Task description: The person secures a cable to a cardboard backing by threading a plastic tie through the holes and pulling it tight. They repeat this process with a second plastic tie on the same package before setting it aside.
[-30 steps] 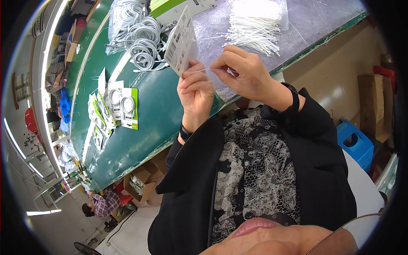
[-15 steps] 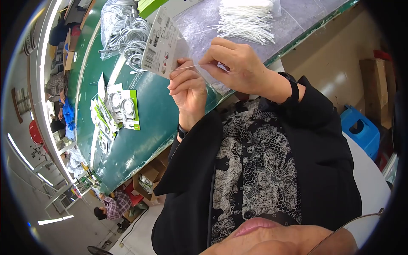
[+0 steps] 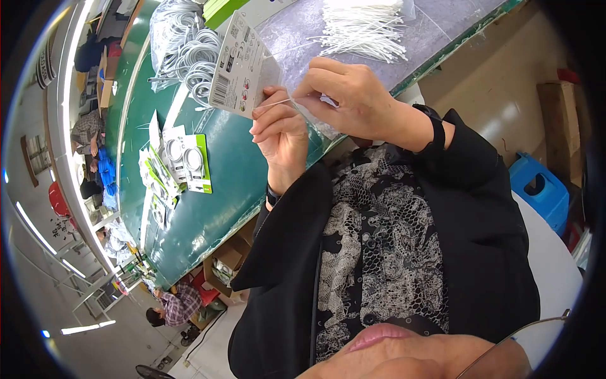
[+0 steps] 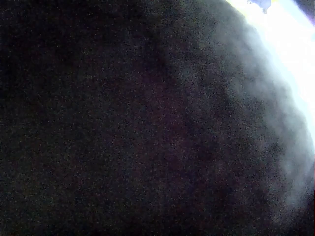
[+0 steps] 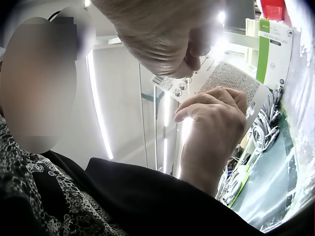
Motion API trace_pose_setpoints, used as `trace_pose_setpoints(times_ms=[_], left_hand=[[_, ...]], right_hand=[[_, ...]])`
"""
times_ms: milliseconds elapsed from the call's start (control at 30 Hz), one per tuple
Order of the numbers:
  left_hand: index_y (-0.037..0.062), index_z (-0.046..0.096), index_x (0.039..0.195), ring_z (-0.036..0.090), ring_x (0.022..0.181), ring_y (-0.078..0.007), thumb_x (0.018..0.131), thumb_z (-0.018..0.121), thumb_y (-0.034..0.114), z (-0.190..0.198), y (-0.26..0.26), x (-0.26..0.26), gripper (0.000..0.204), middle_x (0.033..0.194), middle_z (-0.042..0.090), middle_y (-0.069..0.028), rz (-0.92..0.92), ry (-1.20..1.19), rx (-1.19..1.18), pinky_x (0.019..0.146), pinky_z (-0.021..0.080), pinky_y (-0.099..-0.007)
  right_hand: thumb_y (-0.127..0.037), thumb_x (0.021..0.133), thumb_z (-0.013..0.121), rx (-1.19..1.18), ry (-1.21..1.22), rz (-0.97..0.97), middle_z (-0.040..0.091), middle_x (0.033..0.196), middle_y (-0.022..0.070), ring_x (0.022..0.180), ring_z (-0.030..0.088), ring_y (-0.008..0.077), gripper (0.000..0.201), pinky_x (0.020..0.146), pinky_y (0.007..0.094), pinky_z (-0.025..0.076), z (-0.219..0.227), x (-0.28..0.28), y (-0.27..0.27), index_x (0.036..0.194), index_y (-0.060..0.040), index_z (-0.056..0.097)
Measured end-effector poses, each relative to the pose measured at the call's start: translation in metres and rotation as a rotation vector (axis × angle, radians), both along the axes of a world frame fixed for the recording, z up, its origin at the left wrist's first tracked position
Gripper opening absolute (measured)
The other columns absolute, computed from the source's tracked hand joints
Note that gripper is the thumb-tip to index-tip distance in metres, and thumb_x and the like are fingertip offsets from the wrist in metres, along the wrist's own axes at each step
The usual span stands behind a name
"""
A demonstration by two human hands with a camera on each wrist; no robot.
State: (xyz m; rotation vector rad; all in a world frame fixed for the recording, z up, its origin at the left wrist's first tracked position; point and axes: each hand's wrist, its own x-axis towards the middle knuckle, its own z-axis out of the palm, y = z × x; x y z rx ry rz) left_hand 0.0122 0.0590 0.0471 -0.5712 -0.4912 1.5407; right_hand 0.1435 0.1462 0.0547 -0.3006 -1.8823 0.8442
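Note:
My left hand (image 3: 281, 129) holds a white printed packaging card (image 3: 237, 69) upright, its barcode side facing me. A thin white cable tie (image 3: 278, 102) runs from the left fingers across to my right hand (image 3: 353, 95), whose thumb and forefinger pinch it. The right wrist view shows the right hand (image 5: 167, 39) above the left hand (image 5: 211, 128), with the card (image 5: 231, 81) behind both. A pile of white cable ties (image 3: 363, 28) lies on the table beyond the right hand. The left wrist view is almost wholly dark.
Coiled grey cables (image 3: 196, 57), partly bagged, lie on the green table (image 3: 221, 183) beside a green-and-white box (image 3: 268, 7). Several carded cables (image 3: 196, 161) overlap at the left. A blue plastic stool (image 3: 543, 189) stands on the floor at right. Another person (image 3: 183, 303) sits at the table's far end.
Over the first half second the card and both hands shifted left in view, and the card turned its printed side more toward me. Since then the hands have hardly moved.

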Motion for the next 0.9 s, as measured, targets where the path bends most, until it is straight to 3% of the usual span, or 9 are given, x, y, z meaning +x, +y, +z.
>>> trace_pose_setpoints(times_ms=[367,500,600,667,733,900], left_hand=[[-0.0147,0.044,0.103,0.058,0.053,-0.0186,0.089,0.044,-0.003,-0.002,-0.001,0.0,0.018,0.073,0.051,-0.0155,-0.013,-0.021,0.016,0.041,0.054,-0.0221],[-0.0099,0.046,0.112,0.061,0.061,-0.0185,0.094,0.047,0.006,-0.015,-0.001,-0.002,0.024,0.083,0.058,-0.0157,-0.034,0.17,0.085,0.052,0.058,-0.0243],[-0.001,0.046,0.123,0.066,0.08,-0.0209,0.098,0.048,0.021,-0.007,-0.004,0.014,0.034,0.103,0.062,-0.015,0.001,0.671,-0.25,0.07,0.06,-0.0298],[0.0013,0.046,0.125,0.066,0.086,-0.0221,0.098,0.047,0.025,-0.011,-0.005,0.012,0.036,0.108,0.061,-0.0145,-0.026,0.766,-0.225,0.075,0.059,-0.0316],[0.0058,0.045,0.128,0.065,0.097,-0.0244,0.098,0.046,0.032,-0.016,-0.008,0.008,0.04,0.119,0.059,-0.0137,-0.103,0.973,-0.2,0.084,0.056,-0.035],[0.0056,0.043,0.13,0.064,0.101,-0.0265,0.099,0.045,0.031,-0.016,-0.008,0.014,0.04,0.12,0.059,-0.0134,-0.138,1.167,-0.285,0.085,0.056,-0.0362]], right_hand=[[0.002,0.072,0.068,-0.023,-0.002,0.008,0.05,0.069,0.0042,0.053,0.05,0.0169,0.013,0.045,0.027,0.04,-0.002,-0.002,-0.001,0.08,-0.0051,0.06],[0.002,0.073,0.067,-0.079,-0.021,0.04,0.053,0.072,0.006,0.058,0.053,0.02,0.013,0.049,0.0287,0.043,0.001,-0.003,-0.004,0.083,-0.0043,0.061],[0.001,0.074,0.065,-0.123,-0.032,0.062,0.056,0.078,0.0088,0.066,0.056,0.026,0.016,0.057,0.0326,0.046,-0.002,0.0,-0.001,0.089,-0.0044,0.061],[-0.001,0.077,0.062,-0.175,-0.021,0.067,0.059,0.086,0.0126,0.079,0.06,0.0348,0.02,0.067,0.0386,0.049,-0.01,0.003,0.003,0.097,-0.0053,0.059],[0.0,0.077,0.061,-0.202,-0.041,0.076,0.059,0.087,0.0136,0.082,0.059,0.0362,0.022,0.069,0.0397,0.049,-0.023,0.008,0.004,0.098,-0.0044,0.059],[0.001,0.076,0.062,-0.298,-0.1,0.028,0.059,0.092,0.0151,0.09,0.057,0.0372,0.024,0.076,0.0409,0.047,-0.045,0.017,0.006,0.1,-0.0016,0.057]])
